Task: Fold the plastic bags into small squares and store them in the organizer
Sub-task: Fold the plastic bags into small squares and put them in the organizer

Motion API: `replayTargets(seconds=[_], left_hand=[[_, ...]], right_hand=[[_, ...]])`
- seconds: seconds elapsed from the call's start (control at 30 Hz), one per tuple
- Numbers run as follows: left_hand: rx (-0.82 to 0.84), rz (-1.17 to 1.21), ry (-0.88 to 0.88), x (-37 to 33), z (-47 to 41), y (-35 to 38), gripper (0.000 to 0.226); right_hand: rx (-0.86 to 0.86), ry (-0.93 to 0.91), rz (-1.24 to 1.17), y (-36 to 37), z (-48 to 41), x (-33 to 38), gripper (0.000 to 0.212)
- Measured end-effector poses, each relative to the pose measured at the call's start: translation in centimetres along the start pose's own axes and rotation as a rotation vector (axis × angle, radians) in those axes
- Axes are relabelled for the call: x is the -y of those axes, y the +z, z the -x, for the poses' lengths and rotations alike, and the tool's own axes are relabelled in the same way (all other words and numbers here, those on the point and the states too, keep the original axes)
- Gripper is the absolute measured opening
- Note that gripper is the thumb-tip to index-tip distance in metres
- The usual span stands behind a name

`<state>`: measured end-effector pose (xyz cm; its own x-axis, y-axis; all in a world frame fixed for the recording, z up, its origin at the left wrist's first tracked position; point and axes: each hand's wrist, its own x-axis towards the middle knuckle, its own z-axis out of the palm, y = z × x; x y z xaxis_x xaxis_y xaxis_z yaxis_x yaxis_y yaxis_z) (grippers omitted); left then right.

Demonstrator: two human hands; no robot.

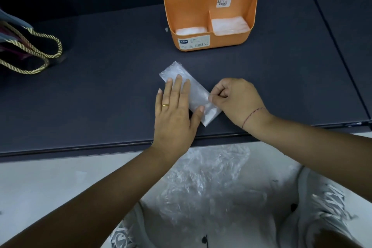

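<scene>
At the left edge of the frame lies a rope-handled bag (30, 46) on the dark table (100, 90). At centre the left hand (174, 112) presses flat, fingers straight, on a folded plastic bag (198, 95). The right hand (235, 100) pinches its near edge. Top centre, the orange organizer (191, 10) holds folded bags.

A rope-handled bag (9, 34) lies on the dark table (100, 90).
</scene>
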<state>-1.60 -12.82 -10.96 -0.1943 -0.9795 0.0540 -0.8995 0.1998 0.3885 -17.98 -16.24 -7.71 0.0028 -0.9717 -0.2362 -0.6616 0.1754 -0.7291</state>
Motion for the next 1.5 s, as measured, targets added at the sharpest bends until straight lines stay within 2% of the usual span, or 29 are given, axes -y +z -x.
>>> replayTargets(seconds=[0.2, 0.27, 0.37, 0.43, 0.7, 1.0, 1.13, 1.23, 1.33, 1.4, 1.5], left_hand=[[0.131, -0.159, 0.047, 0.3, -0.1, 0.6, 0.089], [0.153, -0.182, 0.043, 0.3, 0.0, 0.4, 0.095], [0.175, -0.195, 0.029, 0.2, 0.0, 0.4, 0.103], [0.189, -0.209, 0.018, 0.1, -0.1, 0.4, 0.107], [0.205, -0.24, -0.028, 0.1, -0.3, 0.2, 0.118], [0.202, -0.261, -0.011, 0.2, -0.1, 0.3, 0.128], [0.202, -0.237, 0.013, 0.3, 0.0, 0.1, 0.13], [0.197, -0.202, 0.029, 0.4, 0.1, 0.0, 0.129], [0.115, -0.121, 0.098, 0.6, 0.3, 0.1, 0.122], [0.016, -0.033, 0.178, 0.7, 0.5, 0.2, 0.107], [-0.115, 0.062, 0.263, 0.8, 0.7, 0.5, 0.067]], right_hand=[[0.003, 0.009, 0.027, -0.1, -0.2, 0.2, 0.008], [-0.016, -0.018, 0.059, -0.5, 0.0, -0.2, 0.021], [-0.065, -0.13, 0.236, -0.6, 0.7, -1.3, 0.05], [-0.061, -0.178, 0.35, -0.1, 1.1, -2.2, 0.058], [-0.215, -0.19, 0.333, -0.5, 1.2, -4.0, 0.014], [-0.054, -0.079, 0.259, 0.2, 1.9, -1.8, 0.019], [0.008, 0.036, 0.004, -1.4, 1.6, -0.7, 0.016], [0.082, 0.164, -0.258, -1.7, 1.3, 0.0, 0.015], [0.132, 0.218, -0.413, -2.0, 1.0, 0.3, 0.02], [0.155, 0.259, -0.488, -2.3, 0.9, 0.4, 0.019], [0.194, 0.294, -0.552, -2.7, 1.7, 0.3, 0.014]])
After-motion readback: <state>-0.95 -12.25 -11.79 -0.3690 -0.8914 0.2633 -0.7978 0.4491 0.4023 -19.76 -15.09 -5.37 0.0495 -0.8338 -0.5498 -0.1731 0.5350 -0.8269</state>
